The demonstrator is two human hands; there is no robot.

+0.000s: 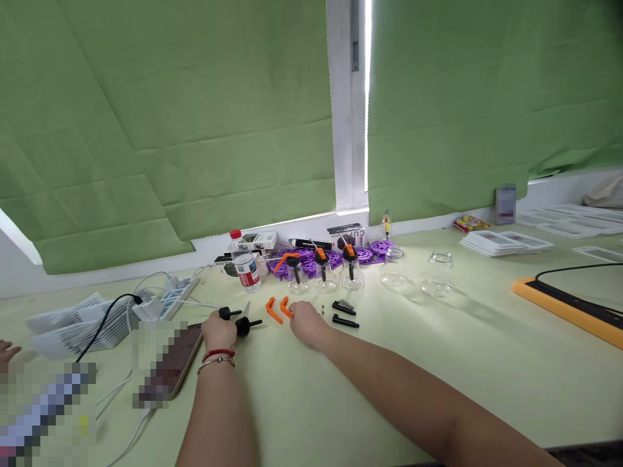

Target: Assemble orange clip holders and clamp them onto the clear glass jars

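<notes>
My left hand is closed round a black knob-like part with a thin stem. Just right of it, a similar black part lies on the table beside a thin pale rod. The fingers of my right hand pinch the lower end of an orange angled piece; its fingertips are partly hidden. Another orange angled piece rests to its left. Right of that hand lie a black slim part, another black part with small screws or springs, and tiny metal bits.
Behind stand several glass jars with black and orange tops, open glass jars, purple parts and a water bottle. A phone and power strip lie left. Another hand shows at the far left.
</notes>
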